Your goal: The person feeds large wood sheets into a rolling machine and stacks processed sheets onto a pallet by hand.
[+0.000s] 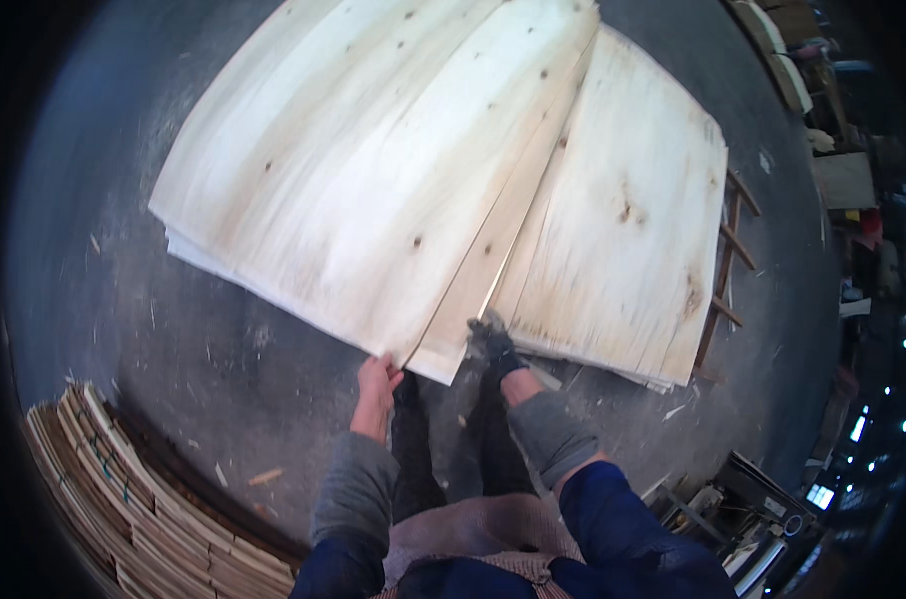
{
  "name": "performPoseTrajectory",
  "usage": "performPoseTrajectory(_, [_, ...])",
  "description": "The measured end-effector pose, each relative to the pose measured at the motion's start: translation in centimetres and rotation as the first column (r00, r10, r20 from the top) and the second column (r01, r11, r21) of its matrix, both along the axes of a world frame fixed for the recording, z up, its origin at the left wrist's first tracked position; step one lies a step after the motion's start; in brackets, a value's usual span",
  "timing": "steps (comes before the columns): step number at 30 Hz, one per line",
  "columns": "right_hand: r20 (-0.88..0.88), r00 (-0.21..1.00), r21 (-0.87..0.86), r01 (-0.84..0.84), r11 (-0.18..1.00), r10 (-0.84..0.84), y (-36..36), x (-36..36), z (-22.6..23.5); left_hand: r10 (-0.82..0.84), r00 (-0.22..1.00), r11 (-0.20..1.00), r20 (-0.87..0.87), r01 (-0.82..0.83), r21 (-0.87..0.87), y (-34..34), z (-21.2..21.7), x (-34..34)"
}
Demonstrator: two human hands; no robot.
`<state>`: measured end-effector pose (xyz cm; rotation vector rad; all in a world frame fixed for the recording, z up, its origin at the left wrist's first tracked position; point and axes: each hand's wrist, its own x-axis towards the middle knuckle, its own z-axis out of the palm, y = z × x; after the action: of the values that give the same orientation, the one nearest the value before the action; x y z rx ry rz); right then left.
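A large pale wood veneer sheet [343, 190] with small dark knots lies on top of a stack in front of me. Along its right side runs a narrow veneer strip [485, 255]. My bare left hand [376, 387] is closed on the near edge of the large sheet, beside the seam with the strip. Wearing a dark glove, my right hand [495, 347] grips the strip's right edge close to its near end; its fingertips are partly hard to make out. Another veneer stack [622, 210] lies to the right, its near edge just beyond that hand.
Bundled thin wood pieces [138, 499] are piled at the lower left. A wooden frame like a ladder [727, 270] sticks out beyond the right stack. Dark machinery [737, 509] stands at the lower right. Wood scraps [265, 477] litter the grey floor [213, 399].
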<state>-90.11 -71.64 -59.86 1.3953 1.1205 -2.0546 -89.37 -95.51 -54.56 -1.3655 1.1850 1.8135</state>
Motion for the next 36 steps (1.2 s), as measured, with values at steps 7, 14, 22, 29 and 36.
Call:
performPoseTrajectory(7, [-0.182,0.981,-0.020,0.059,0.998,-0.062,-8.2,-6.5,8.9,0.242,0.969,0.952,0.057,-0.249,0.177,-0.8,0.3,-1.2])
performPoseTrajectory(14, [-0.158,0.984,0.266,0.124,0.956,-0.083,-3.7,-1.7,4.8,0.018,0.997,0.998,0.079,-0.022,0.058,6.0,-5.2,-0.3])
performPoseTrajectory(22, [0.030,0.996,0.221,-0.093,0.971,0.088,1.8,10.1,5.2,0.373,0.928,0.885,-0.015,-0.361,-0.295,9.8,-5.5,-1.8])
performPoseTrajectory(29, [-0.074,0.997,0.212,0.010,0.977,0.006,1.8,10.7,4.3,0.323,0.944,0.931,0.066,-0.330,0.155,5.5,-2.9,-2.5])
performPoseTrajectory(36, [-0.130,0.978,-0.106,0.149,0.983,-0.163,2.3,3.8,6.8,0.398,0.844,0.892,-0.359,-0.265,0.365,2.7,12.5,-6.5])
